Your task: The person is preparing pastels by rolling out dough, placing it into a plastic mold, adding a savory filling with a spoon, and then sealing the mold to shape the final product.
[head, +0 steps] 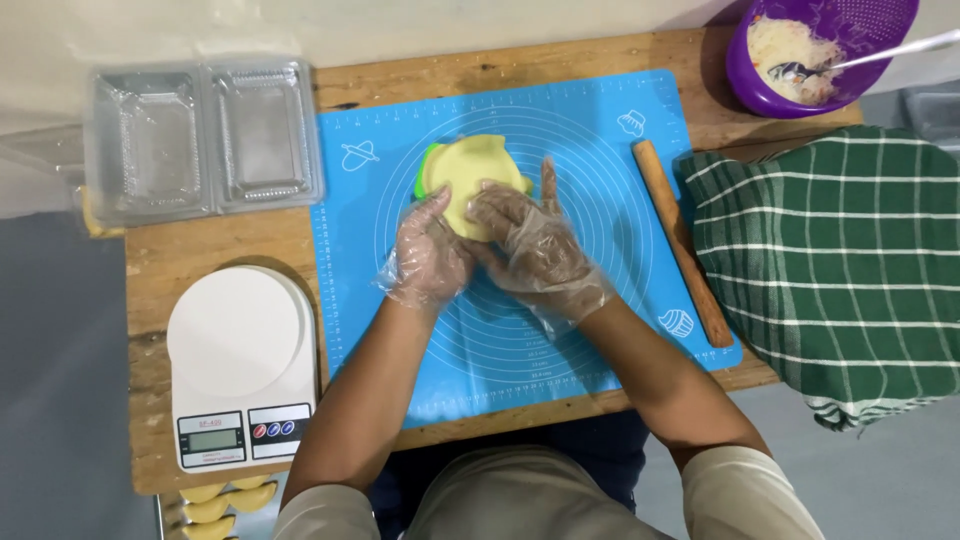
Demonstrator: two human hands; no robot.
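A round sheet of yellow dough (pixel 476 170) lies over a green plastic mould (pixel 430 165) on the blue silicone baking mat (pixel 600 150). Both my hands wear clear plastic gloves. My left hand (pixel 432 252) presses on the near left edge of the dough. My right hand (pixel 530 240) rests on the dough's near right edge, fingers spread flat over it. The mould is mostly hidden under the dough.
A wooden rolling pin (pixel 682 240) lies at the mat's right edge. A purple bowl (pixel 820 50) with filling and a spoon stands far right, a green checked cloth (pixel 840 270) below it. A white kitchen scale (pixel 240 360) and clear plastic boxes (pixel 205 135) sit left. Shaped yellow pastries (pixel 228 500) lie near left.
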